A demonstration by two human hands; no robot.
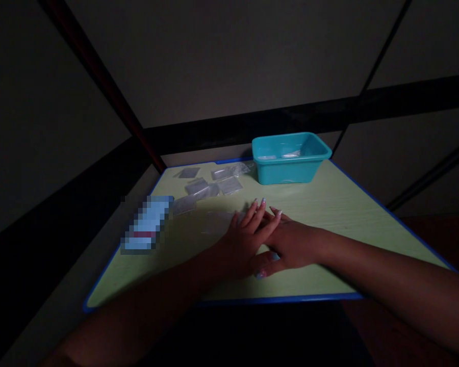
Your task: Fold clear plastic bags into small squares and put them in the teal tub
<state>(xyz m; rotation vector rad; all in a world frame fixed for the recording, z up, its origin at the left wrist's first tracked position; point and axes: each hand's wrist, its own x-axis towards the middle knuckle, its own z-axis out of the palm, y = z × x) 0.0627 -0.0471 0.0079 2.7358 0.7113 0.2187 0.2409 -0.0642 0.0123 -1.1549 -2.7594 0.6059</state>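
My left hand (241, 242) lies across the fingers of my right hand (296, 245), over the middle of the table. Its fingers are stretched and slightly apart, with no object visible in them. The right hand is low over the tabletop, its thumb and some fingertips showing; the rest of its fingers are hidden beneath the left. A faint, clear flat plastic bag (215, 223) lies beside the left fingers. Farther back and left are several small clear plastic packets, among them one packet (231, 185) near the middle and another packet (184, 204) close to the phone.
At the back right of the pale green table (352, 214) stands a turquoise plastic bin (285, 171) with some clear plastic inside. A phone-like flat object (147, 224), blurred by pixels, lies at the left edge. The table has a blue rim; a wall panel rises behind it.
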